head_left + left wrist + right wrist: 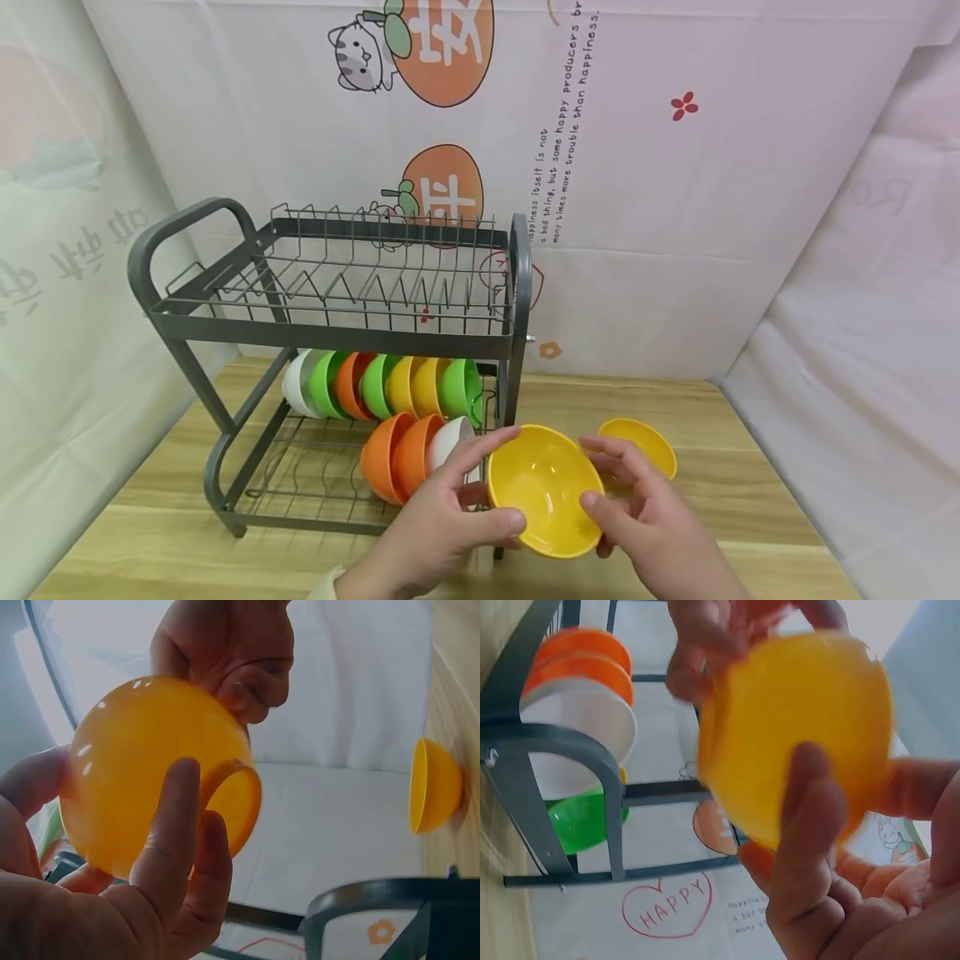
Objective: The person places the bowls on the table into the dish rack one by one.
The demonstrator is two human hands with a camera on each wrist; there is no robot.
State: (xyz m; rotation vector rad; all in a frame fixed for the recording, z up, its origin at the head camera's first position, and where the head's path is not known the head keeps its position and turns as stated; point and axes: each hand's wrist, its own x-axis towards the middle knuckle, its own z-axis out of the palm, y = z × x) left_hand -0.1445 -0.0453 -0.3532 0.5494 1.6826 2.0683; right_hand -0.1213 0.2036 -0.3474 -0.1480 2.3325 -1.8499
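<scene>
A yellow bowl [546, 492] is held between both hands in front of the rack's right end, its hollow side facing the head camera. My left hand [450, 517] grips its left side, thumb at the near rim and fingers against the outside. In the left wrist view, two of those fingers lie by the foot ring of the bowl [150, 772]. My right hand [645, 517] holds the right side, thumb over the rim and fingers behind. A second yellow bowl [641, 443] sits on the table just beyond the right hand, partly covered by it in the head view.
A dark two-tier dish rack [337, 333] stands at the left. Its lower tier bears a back row of white, green, orange and yellow bowls, with two orange bowls [386, 458] and a white bowl [450, 437] in front. Printed cloth [637, 192] hangs behind the wooden table [750, 500].
</scene>
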